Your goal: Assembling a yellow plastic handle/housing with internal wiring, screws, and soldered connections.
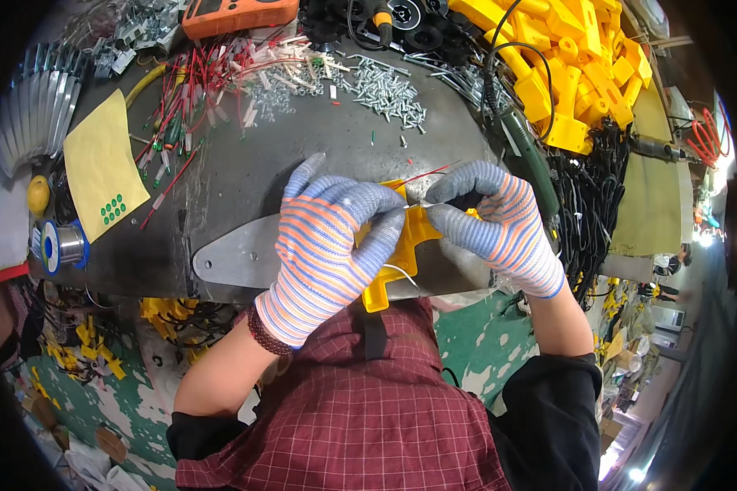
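Both my hands wear striped knitted gloves with grey-blue fingers. My left hand (327, 233) is closed in a pinch over a yellow plastic part (413, 237) at the table's near edge. My right hand (499, 225) pinches from the other side, its fingertips close to the left ones. Between the two pinches a short thin white wire (418, 205) shows. A thin red wire (424, 175) sticks out just beyond the fingertips. Another white wire end (404, 272) curves out below my left thumb. Under my left hand lies a flat grey metal plate (237, 250) with holes.
Loose screws (389, 92) and red-wired small parts (221, 82) cover the far table. Yellow plastic parts (573, 65) are heaped far right, above black cables (585, 196). A green tool (528, 151) lies right. Yellow paper (102, 164) and a solder spool (64, 245) are left.
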Available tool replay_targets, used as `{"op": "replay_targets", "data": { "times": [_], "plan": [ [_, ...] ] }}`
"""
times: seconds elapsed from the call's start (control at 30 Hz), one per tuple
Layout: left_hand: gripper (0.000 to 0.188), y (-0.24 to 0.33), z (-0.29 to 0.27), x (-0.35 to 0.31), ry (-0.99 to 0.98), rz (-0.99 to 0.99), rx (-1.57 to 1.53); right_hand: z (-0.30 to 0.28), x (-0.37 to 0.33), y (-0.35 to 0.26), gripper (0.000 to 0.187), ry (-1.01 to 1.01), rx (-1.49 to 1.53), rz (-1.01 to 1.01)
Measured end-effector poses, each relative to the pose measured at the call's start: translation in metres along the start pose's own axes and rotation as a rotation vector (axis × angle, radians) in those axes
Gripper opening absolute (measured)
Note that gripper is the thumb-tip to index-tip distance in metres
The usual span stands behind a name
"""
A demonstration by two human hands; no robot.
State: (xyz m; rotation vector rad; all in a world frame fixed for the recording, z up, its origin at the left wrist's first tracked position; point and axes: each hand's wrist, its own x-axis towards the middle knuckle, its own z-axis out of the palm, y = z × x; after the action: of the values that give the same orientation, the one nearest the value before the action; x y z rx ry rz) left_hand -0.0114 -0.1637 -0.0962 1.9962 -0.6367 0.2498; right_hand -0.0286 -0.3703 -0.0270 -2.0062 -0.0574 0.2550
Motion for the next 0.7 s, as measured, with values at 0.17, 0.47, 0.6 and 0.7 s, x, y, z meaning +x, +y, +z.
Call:
{"op": "replay_targets", "data": {
  "times": [0.17, 0.47, 0.6, 0.7],
  "plan": [
    [0.017, -0.0007, -0.0002, -0.0001, -0.017, -0.009, 0.003, -0.0004, 0.0017, -0.0031, 0.019, -0.013, 0.030, 0.038],
    [0.011, 0.0013, -0.0008, 0.0004, -0.008, -0.003, 0.000, -0.0045, 0.0038, -0.0067, 0.020, -0.066, -0.022, 0.050],
    [0.012, 0.0017, -0.0009, 0.0004, -0.007, -0.005, 0.001, -0.0050, 0.0046, -0.0047, 0.020, -0.074, -0.022, 0.047],
    [0.011, 0.0007, -0.0001, 0.0007, -0.004, 0.003, -0.009, -0.0048, 0.0049, -0.0047, 0.021, -0.077, 0.019, 0.049]
  ]
}}
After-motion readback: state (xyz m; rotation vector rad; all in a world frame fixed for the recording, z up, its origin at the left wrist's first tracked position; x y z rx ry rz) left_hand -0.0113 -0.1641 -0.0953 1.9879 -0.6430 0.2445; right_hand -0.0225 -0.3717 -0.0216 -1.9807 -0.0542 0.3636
